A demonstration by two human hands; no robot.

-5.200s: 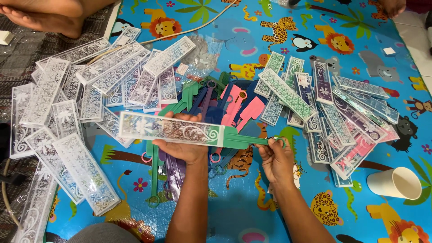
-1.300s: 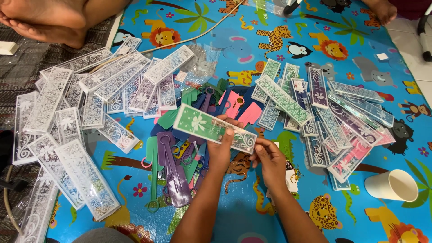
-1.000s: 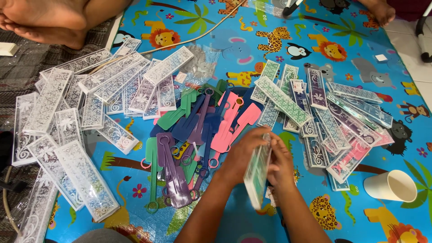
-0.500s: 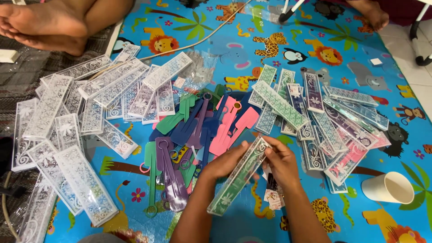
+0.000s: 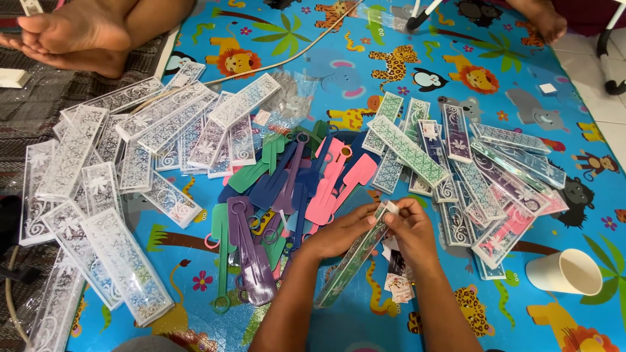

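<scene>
While the person sits on the floor, both hands meet over a colourful foam play mat (image 5: 365, 58) printed with cartoon lions, penguins and palm trees. The left hand (image 5: 339, 233) and the right hand (image 5: 409, 231) are both closed on one long, narrow, clear plastic packet with a green patterned insert (image 5: 352, 257). The packet is tilted, with its upper end between the fingertips of both hands and its lower end pointing down toward the person, just above the mat.

Just to the left of the hands lies a loose heap of flat plastic paddle-shaped pieces in pink, purple, blue and green (image 5: 290, 189). Farther left, a big pile of long clear packets with white lace pattern (image 5: 124, 163) spreads over the mat edge and onto a dark woven rug (image 5: 26, 111). To the right, another pile of packets with green, purple and pink inserts (image 5: 469, 169) lies on the mat. A white paper cup (image 5: 566, 271) lies on its side near the right edge. Some small printed paper cards (image 5: 398, 287) rest under the right wrist.

At the top left, the bare feet of another person (image 5: 78, 36) rest on the rug. A beige cord (image 5: 287, 62) runs across the mat, and pale floor tiles (image 5: 600, 85) show at the top right.
</scene>
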